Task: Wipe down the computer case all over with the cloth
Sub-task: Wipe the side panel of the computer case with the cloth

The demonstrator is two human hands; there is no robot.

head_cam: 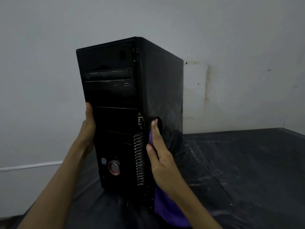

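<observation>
The black computer case (115,100) stood upright on the near-left part of the dark, sheet-covered table (239,162), close to the grey wall (41,63). The left hand (88,124) braced the case's left front edge with the thumb lying straight along it. Its fingers were hidden behind the case, so I could not tell their curl. The right hand (160,156), fingers straight and together, pressed the purple cloth (166,210) flat against the right side panel, fingertips at a round opening (158,125).
</observation>
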